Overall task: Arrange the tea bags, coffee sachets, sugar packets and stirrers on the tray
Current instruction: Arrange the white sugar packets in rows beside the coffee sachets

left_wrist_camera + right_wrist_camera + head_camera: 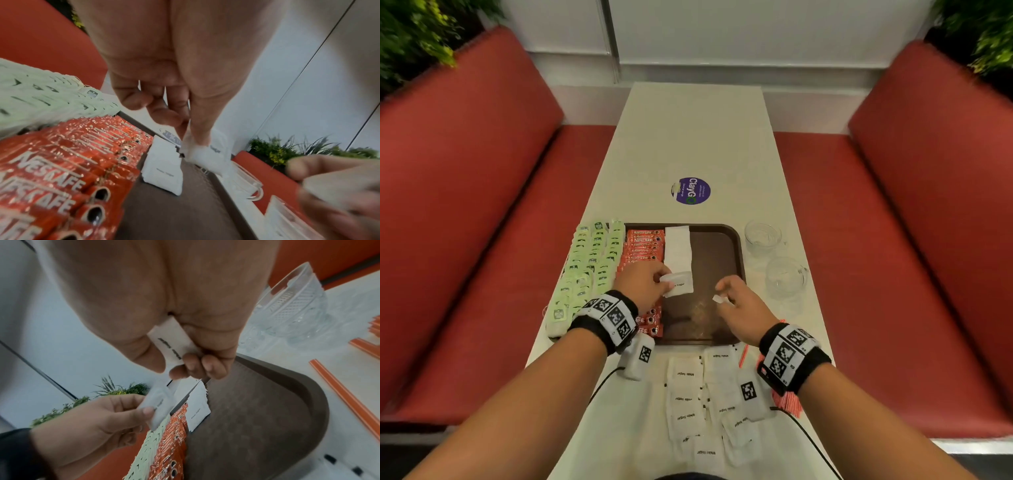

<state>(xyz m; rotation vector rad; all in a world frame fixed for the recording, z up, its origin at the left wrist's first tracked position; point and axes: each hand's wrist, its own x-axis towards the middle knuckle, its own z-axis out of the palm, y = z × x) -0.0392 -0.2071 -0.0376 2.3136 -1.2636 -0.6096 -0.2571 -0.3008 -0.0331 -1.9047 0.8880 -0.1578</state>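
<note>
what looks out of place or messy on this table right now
The green tea bags sit in rows beside the brown plastic tray, apparently overhanging its left rim rather than inside. White sugar packets lie scattered loose on the cream table, and orange stirrers are strewn by the right wrist. Nothing looks spilled or torn.

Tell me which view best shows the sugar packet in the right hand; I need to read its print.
Right wrist: the sugar packet fills the palm, print facing the camera. Head view shows only a white corner; left wrist, a blurred edge.
</note>
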